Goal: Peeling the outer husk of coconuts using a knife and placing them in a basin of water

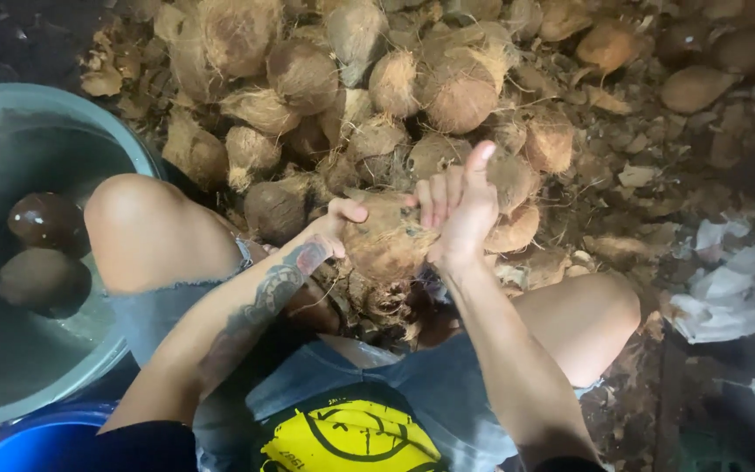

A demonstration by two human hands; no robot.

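dim ground strewn with brown husk scraps (631, 175) runs across the top of my view, and a big heap of husked coconuts (351, 96) sits just beyond the knees. i'm looking down at a seated person in denim shorts and a yellow-printed shirt, knees spread.

the left hand (329, 229) and the right hand (463, 210) clasp one fibrous coconut (388, 240) between them, held up between the knees just in front of the heap. left fingers are curled against its left flank, thumb over the top; right fingers (437, 199) are wrapped over its upper right side, with the thumb sticking up free. both hands are gripping it, neither one slack.

a grey-green basin (107, 122) stands at the left, beside the left knee, with water and two dark, smooth coconuts (44, 249) in it. a blue tub rim (37, 433) shows below it. crumpled white wrapping (727, 288) lies at the right.

as i judge it, the risk is a slip: the husk is shaggy and loose, so fibres could tear off under the grip and the nut could drop onto the thighs or roll into the heap.

its long axis looks tilted, running from lower left to upper right, the blunter end down toward the lap; which end is the stem i cannot tell.
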